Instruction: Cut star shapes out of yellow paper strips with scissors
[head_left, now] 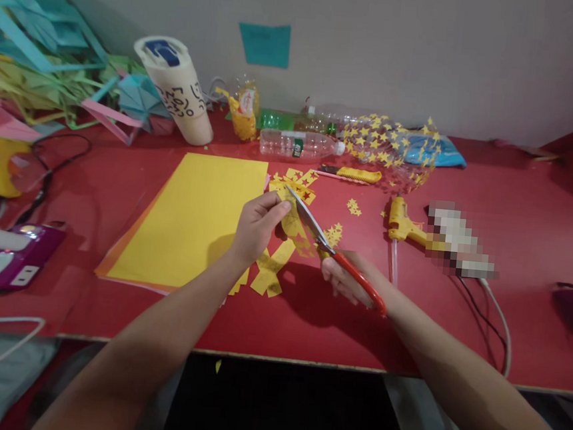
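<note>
One yellow strip [293, 223] in left hand [259, 225]

right hand [344, 278] grips scissors [325, 243] (red-handled); left hand [258, 226], yellow paper [293, 223].

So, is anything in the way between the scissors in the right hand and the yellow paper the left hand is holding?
Nothing visible blocks them: the scissors in the right hand reach across the yellow paper pinched in the left hand. The left thumb sits close beside the blade, though not visibly in between.
</note>
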### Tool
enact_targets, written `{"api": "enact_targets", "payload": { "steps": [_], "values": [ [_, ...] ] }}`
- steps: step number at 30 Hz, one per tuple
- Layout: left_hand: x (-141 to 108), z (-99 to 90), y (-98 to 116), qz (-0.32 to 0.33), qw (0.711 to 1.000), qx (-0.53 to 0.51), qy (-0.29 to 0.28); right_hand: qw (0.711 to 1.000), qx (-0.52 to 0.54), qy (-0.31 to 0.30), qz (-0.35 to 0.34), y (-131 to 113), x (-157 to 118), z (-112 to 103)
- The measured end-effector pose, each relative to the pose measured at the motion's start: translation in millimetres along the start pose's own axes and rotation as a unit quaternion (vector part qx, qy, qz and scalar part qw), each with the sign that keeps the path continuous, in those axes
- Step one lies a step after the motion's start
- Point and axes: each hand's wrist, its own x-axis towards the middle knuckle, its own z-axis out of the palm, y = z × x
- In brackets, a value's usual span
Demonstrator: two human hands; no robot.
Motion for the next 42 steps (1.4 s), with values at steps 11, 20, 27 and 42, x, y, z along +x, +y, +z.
{"api": "enact_targets", "payload": {
  "steps": [11, 20, 27, 42],
  "values": [
    [2, -3.0, -7, -0.004, 1.000, -0.020, -0.022, 1.000, 0.009, 0.008, 0.000, 7, 2, 1],
    [4, -3.3, -7, -0.020, 0.998, -0.043, -0.034, 0.999, 0.001, 0.027, 0.024, 0, 1, 2],
    [7, -6.2, -3, -0.011, 0.999, -0.046, -0.003, 0.999, -0.003, 0.032, 0.018, -2, -1, 0],
    [3, -7.0, 9, 0.090, 0.992, 0.088, -0.018, 0.994, 0.062, 0.091, -0.020, 4, 7, -2]
  ]
}}
